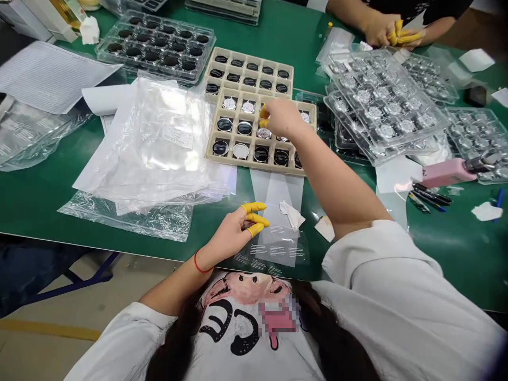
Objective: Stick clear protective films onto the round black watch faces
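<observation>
My right hand [281, 117] reaches over a beige compartment tray [254, 161] of round watch cases, its yellow-cotted fingertips pinched down at a case in the tray's middle. What it grips is hidden under the fingers. My left hand [238, 227], with yellow finger cots and a red wrist string, rests near the table's front edge, fingers curled together on the edge of a clear plastic sleeve [278, 238]. A crumpled white wipe [291, 214] lies on that sleeve.
A stack of clear bags [159, 143] lies left of the tray. A second beige tray [250, 71] and clear blister trays [156, 45] sit behind. More blister trays [381, 106] are right. Another person's hands [391, 29] work at far right. Pens [428, 196] and a pink tool [448, 172] lie nearby.
</observation>
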The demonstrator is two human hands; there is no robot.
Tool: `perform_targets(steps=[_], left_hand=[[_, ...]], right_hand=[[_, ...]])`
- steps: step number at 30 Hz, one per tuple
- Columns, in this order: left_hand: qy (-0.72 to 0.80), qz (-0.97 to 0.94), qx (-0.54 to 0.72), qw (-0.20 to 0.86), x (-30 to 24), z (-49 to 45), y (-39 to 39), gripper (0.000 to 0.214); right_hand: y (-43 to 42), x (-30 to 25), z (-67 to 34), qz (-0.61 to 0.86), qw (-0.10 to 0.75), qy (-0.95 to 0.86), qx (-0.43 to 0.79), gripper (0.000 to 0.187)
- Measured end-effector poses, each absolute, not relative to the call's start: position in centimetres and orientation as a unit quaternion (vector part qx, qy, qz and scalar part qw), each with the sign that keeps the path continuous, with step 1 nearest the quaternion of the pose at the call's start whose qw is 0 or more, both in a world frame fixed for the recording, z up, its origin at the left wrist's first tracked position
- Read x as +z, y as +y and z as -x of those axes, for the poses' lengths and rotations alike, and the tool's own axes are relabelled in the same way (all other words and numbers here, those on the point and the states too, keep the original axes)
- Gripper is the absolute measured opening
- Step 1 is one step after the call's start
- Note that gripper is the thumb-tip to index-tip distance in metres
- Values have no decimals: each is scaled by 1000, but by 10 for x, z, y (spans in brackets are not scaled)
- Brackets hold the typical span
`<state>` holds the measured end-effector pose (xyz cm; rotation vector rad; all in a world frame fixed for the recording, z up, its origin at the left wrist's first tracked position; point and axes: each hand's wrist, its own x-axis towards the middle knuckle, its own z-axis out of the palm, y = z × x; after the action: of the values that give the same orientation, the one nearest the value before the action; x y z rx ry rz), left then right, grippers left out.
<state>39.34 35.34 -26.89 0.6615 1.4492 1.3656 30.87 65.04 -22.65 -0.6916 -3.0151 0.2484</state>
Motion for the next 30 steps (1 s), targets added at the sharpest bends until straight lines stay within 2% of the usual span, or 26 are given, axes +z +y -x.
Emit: perform_targets(steps=[2, 5, 8, 10, 11, 13, 14, 16, 18, 21, 24, 27, 30], left_hand=[[588, -271, 575, 500, -271, -393, 354, 40], [577, -263, 592, 497, -276, -392, 357, 41], [575, -256, 614, 476, -278, -389, 358, 44], [564, -249, 637, 463, -277, -387, 357, 45], [556, -247, 647, 460, -277, -386, 356, 46], [533, -243, 664, 465, -275, -386, 355, 53], [515, -242, 670, 476, -274, -388, 355, 58], [480, -243, 674, 506, -273, -393, 356, 67], [466, -253, 665, 526, -273, -403, 359, 67], [500, -286, 650, 496, -275, -420, 363, 60], [538, -315, 630, 463, -280, -436, 363, 66], [556, -349, 603, 454, -286, -445, 362, 84], [569, -366, 593, 437, -291, -449, 362, 85]], right_hand=[[654, -224, -309, 216, -63, -973, 45, 17], [649, -220, -302, 222, -99, -969, 44, 18], [635, -206, -307, 229, -67, -970, 48, 14], [621, -193, -328, 211, -5, -976, 52, 10], [612, -187, -345, 195, 35, -978, 72, 15], [595, -179, -389, 156, 85, -975, 137, 27], [586, -179, -413, 122, 101, -959, 234, 27], [569, -187, -461, 11, 102, -923, 370, 18], [556, -204, -498, -46, 84, -889, 448, 11], [546, -230, -531, 18, 55, -817, 574, 14], [543, -246, -543, 83, 43, -739, 668, 21], [538, -253, -549, 71, 53, -785, 613, 18], [526, -255, -552, 27, 127, -870, 476, 8]])
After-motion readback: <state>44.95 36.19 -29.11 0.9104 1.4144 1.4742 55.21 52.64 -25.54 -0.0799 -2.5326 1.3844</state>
